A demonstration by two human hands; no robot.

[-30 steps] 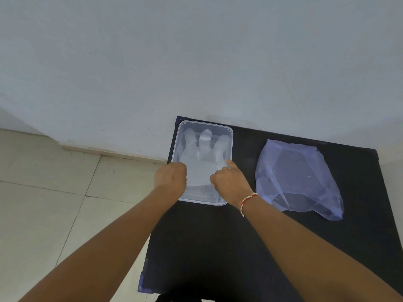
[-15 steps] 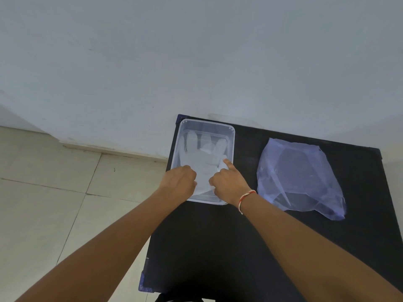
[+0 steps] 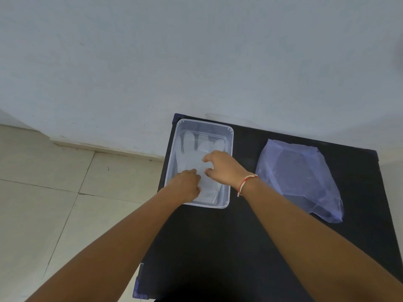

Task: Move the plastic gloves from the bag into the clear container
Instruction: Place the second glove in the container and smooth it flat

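A clear rectangular container (image 3: 229, 136) sits at the far left corner of the black table. Translucent plastic gloves (image 3: 188, 147) lie flat inside it, fingers pointing toward the wall. My left hand (image 3: 187, 186) rests in the near part of the container, fingers curled down on the gloves. My right hand (image 3: 222, 165) reaches in from the right, fingertips pressing on the gloves' palm area. A bluish plastic bag (image 3: 298, 177) lies flat on the table to the right, apart from both hands.
The black table (image 3: 218, 247) stands against a pale wall. Its left edge drops to a tiled floor (image 3: 54, 203). A red and white thread bracelet (image 3: 245, 183) is on my right wrist.
Both hands have moved forward, deeper into the container. My right hand has shifted from the near rim onto the middle of the gloves.
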